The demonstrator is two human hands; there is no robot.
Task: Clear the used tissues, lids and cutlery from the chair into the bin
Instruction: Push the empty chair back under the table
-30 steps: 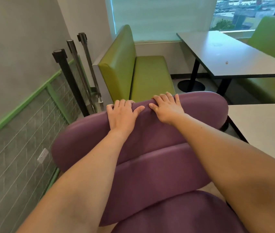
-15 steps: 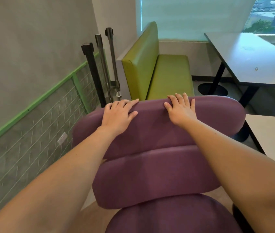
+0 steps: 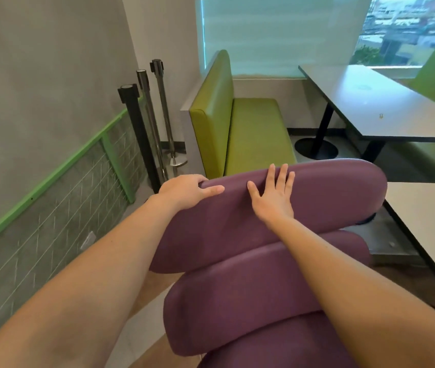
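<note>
A: Purple padding fills the near view: chair [image 3: 277, 274] seat at the bottom edge, then two stacked backrest rolls, long axis running left-right.

B: Hands?

A: Both on the top roll. Left hand [image 3: 184, 191] grips its left end, fingers [image 3: 212, 190] curled over the edge, thumb along the front. Right hand [image 3: 273, 197] lies flat just beside it, fingers straight and spread, holding nothing.

B: Tissues, lids, cutlery?

A: None visible. Bin isn't either. Whatever is left would lie below and behind the hands, on the seat, mostly out of frame.

B: Beyond?

A: Green bench [image 3: 253, 134], grey tabletop [image 3: 370, 102], three barrier posts [image 3: 142, 134] by the wall.
</note>
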